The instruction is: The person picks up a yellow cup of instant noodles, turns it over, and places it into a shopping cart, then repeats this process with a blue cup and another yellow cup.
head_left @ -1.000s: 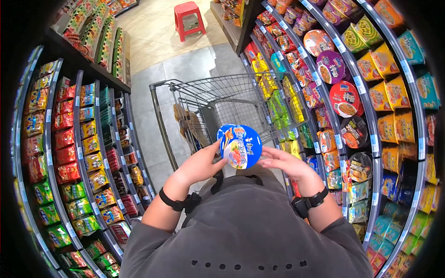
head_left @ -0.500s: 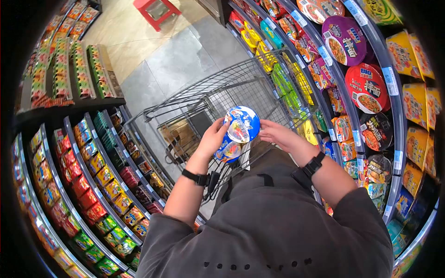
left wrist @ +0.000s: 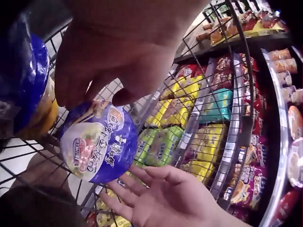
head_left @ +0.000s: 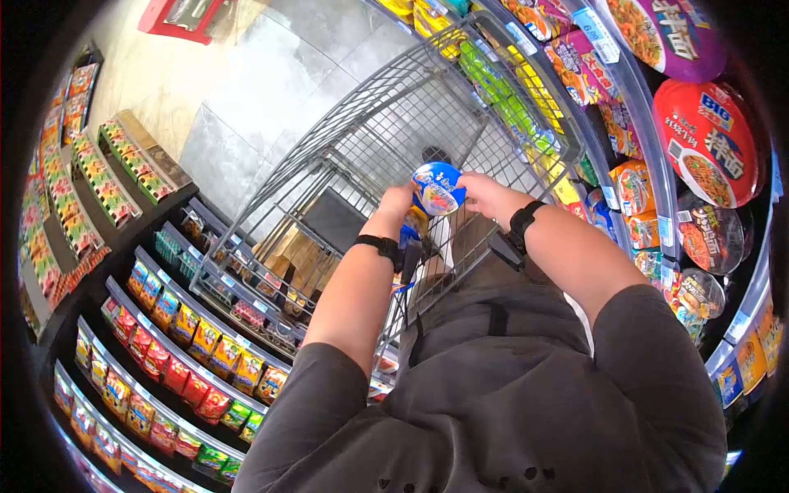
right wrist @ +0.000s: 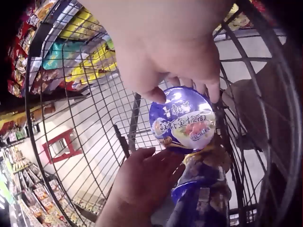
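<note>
A blue-lidded noodle cup (head_left: 438, 191) is between the two hands above the cart. The left hand (head_left: 397, 200) holds its left side; the right hand (head_left: 491, 197) holds the opposite side. In the left wrist view, the left hand (left wrist: 118, 56) has thumb and fingers at the lid's edge, and fingertips of the right hand (left wrist: 165, 196) meet the lower edge. From the right wrist, the right thumb touches the lid (right wrist: 182, 118), with fingers along the rim. More blue-and-yellow cups (right wrist: 201, 189) sit close beside it, partly hidden.
A wire shopping cart (head_left: 329, 140) surrounds the hands, with a brown item (head_left: 288, 267) inside. Shelves of noodle packs stand to the left, and shelves with large noodle bowls (head_left: 708, 144) to the right. Beyond the cart, a red stool (head_left: 187, 18) stands on the tiled floor.
The view has turned and come closer to the cart. Both hands have moved forward over the cart with the cup; the second cup is now mostly covered by the left hand and wrist.
</note>
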{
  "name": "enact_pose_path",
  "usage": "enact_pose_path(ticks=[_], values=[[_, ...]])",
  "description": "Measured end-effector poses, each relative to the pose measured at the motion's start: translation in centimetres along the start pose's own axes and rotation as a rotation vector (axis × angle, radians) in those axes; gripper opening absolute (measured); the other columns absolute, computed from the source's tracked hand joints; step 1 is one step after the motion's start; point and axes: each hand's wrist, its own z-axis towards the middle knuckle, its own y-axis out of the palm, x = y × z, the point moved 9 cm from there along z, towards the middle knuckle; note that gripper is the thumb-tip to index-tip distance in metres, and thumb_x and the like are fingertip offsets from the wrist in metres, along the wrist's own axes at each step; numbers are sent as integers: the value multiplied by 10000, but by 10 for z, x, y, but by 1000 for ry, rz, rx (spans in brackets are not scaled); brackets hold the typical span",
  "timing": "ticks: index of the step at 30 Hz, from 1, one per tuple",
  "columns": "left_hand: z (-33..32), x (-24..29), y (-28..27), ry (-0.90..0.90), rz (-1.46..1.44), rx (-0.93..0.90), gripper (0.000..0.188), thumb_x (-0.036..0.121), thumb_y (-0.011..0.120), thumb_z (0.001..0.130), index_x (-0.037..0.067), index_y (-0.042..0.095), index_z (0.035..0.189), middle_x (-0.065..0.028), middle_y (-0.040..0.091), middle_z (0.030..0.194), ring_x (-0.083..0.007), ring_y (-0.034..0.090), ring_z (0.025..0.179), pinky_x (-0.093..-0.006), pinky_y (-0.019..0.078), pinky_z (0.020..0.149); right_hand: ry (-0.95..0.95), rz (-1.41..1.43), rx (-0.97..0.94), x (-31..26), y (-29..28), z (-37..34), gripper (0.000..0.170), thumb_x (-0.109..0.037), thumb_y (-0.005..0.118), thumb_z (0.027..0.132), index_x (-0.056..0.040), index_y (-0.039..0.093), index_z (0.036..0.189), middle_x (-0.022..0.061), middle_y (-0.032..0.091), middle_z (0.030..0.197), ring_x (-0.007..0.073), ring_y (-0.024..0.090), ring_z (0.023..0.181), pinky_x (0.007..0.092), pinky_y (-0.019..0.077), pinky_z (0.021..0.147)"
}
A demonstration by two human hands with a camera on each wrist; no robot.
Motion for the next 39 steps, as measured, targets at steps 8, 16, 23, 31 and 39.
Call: enact_pose_path(ticks=[8,16,23,31,39], values=[[34,-15,24,6,122,-41,583,400,580,947,-61,650,1297,-279,700,1237,-411,669,1192,-458,520,986,153,-186,18,11,3,27,562,-177,622,897,-68,501,1435,135,408,1597,309,320,1518,634,250,1193],[18,2,31,-37,196,-127,549,400,566,978,-80,659,1227,-161,709,959,-257,647,745,-421,501,617,200,-250,43,9,-3,38,583,-204,629,886,-44,507,1433,178,431,1573,341,350,1490,620,294,1174],[-59,82,-3,168,470,15,573,376,545,984,-34,599,1381,-278,688,1256,-390,673,1170,-425,533,968,-15,-507,100,1,-24,60,662,-210,626,880,-34,469,1498,219,512,1495,366,498,1363,564,422,1075],[-144,106,-71,560,274,145,496,256,580,972,-5,589,1394,-239,698,1271,-365,674,1195,-413,519,1033,-146,-386,79,-23,-33,-1,421,-250,552,981,-70,565,1360,120,644,1252,230,663,1143,409,512,923],[-315,30,-128,694,109,325,427,180,596,981,-48,610,1342,-258,714,1196,-357,706,1125,-409,542,991,-371,-375,125,-40,-29,-66,354,-191,460,1032,-37,579,1329,146,696,1226,249,692,1113,388,552,883]])
